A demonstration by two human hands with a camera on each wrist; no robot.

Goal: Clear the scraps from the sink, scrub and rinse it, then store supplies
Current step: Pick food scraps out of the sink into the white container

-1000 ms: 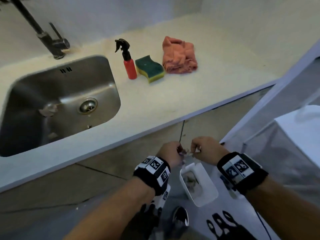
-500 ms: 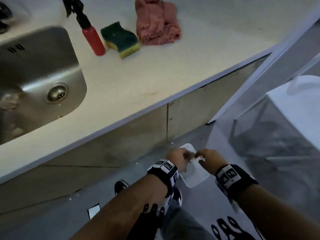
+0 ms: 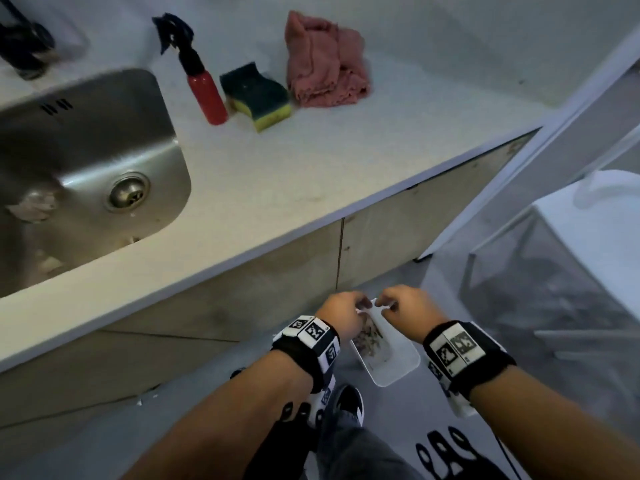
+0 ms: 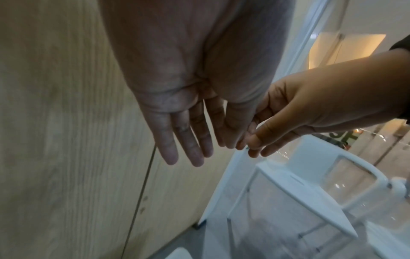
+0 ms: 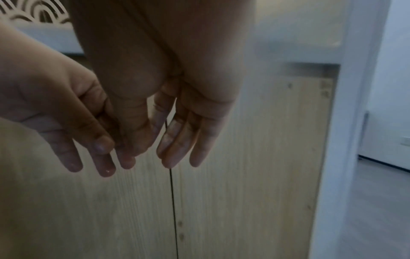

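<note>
- The white scrap container (image 3: pixel 388 355) is seen low on the floor, below the desk (image 3: pixel 277 174) edge, right of the sink (image 3: pixel 86 161).
- Both the left hand (image 3: pixel 341 315) and the right hand (image 3: pixel 405 310) are held just above the container's far end, fingers loosely extended, grasping nothing visible.
- Scraps (image 3: pixel 33 206) are left in the sink, up-left of the container; the left hand is judged nearer.

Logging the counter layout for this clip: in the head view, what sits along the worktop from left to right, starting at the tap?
Tap → sink → red spray bottle → green-and-yellow sponge → pink cloth.
</note>
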